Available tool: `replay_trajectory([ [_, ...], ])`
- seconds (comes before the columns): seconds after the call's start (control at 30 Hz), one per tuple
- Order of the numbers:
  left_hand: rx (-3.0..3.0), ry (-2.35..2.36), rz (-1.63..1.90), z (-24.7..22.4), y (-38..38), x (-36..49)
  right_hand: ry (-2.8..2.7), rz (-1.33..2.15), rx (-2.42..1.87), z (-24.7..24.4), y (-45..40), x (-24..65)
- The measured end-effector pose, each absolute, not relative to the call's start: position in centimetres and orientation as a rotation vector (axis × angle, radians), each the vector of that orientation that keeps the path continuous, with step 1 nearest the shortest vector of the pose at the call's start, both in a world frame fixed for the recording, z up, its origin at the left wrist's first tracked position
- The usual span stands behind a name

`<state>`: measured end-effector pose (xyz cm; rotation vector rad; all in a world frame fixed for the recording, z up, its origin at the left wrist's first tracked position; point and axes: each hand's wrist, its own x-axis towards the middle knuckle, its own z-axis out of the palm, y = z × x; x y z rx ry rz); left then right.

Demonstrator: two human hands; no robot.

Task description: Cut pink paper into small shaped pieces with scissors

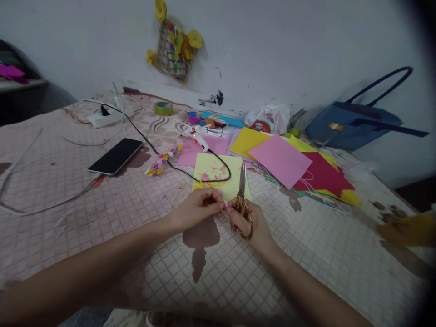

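My left hand (200, 204) and my right hand (250, 222) meet over the front edge of a pale yellow sheet (235, 175). A tiny pink paper piece (225, 204) is pinched between the fingertips of both. Scissors (242, 193) with gold handles also sit in my right hand, blades pointing up and away from me. Pink and yellow paper scraps (207, 183) lie on the sheet just beyond my left fingers. Further off, a glue gun (199, 137) with a lit red light rests on pink paper (218, 145).
A black cord (146, 141) runs across the table from a white power strip (109, 117). On the left lies a phone (116, 156), near a colourful paper garland (163, 161). Coloured sheets (281, 159) and a blue handbag (354, 122) are on the right. Green tape (163, 108) lies behind.
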<state>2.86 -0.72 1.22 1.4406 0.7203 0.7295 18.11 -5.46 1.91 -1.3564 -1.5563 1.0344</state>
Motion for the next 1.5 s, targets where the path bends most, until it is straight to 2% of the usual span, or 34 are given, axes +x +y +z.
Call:
replay_trajectory([
  [0.27, 1.343, 0.696, 0.780, 0.7, -0.6, 2.9, -1.504, 1.044, -1.366, 1.5, -5.5, 17.8],
  [0.6, 1.139, 0.628, 0.792, 2.0, 0.6, 1.5, -1.524, 1.484, -1.332, 1.8, -6.1, 19.3],
  [1.5, 1.076, 0.603, 0.771, 2.2, 0.5, 1.3, -1.656, 1.384, -1.436, 1.6, -6.3, 19.7],
])
